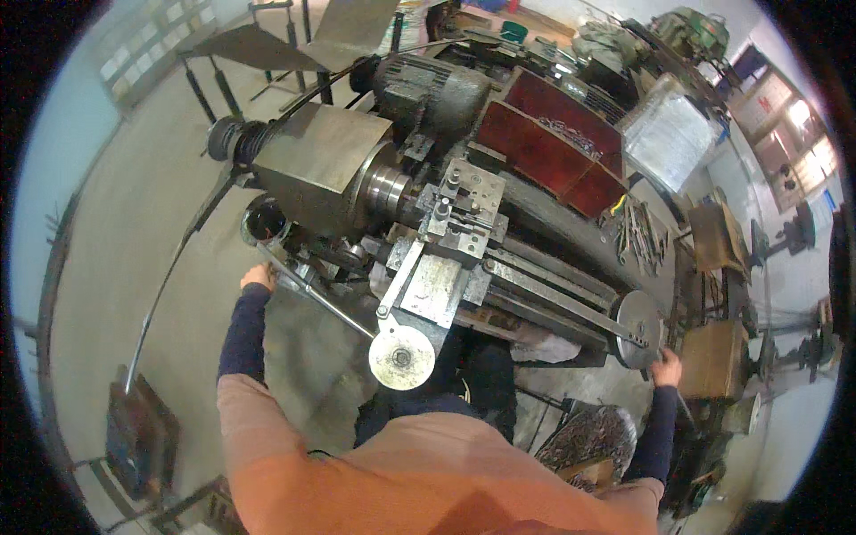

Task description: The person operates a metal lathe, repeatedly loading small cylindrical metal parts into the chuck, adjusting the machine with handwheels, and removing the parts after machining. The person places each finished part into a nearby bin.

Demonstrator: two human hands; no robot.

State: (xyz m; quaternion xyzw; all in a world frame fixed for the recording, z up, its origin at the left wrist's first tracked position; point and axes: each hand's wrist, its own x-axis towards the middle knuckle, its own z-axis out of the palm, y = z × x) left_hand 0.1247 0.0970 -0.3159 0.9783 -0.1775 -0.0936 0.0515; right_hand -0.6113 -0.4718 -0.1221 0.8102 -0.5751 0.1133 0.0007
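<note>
From my end: big metal machine (434,290) centre, long lever (321,298) left, round wheel (640,312) right. Left hand (259,276)'s near the lever's end, right hand (666,367)'s at the wheel's rim (can't tell either grip). Seems I'm working controls; steadiness needed next.

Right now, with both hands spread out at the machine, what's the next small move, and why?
Probably a slight turn of the large wheel with the right hand: that hand is at its rim, and the metal block sits close to the shiny cylinder, so small seems wiser. The left hand is over by the long rod, away from the wheel.
</note>
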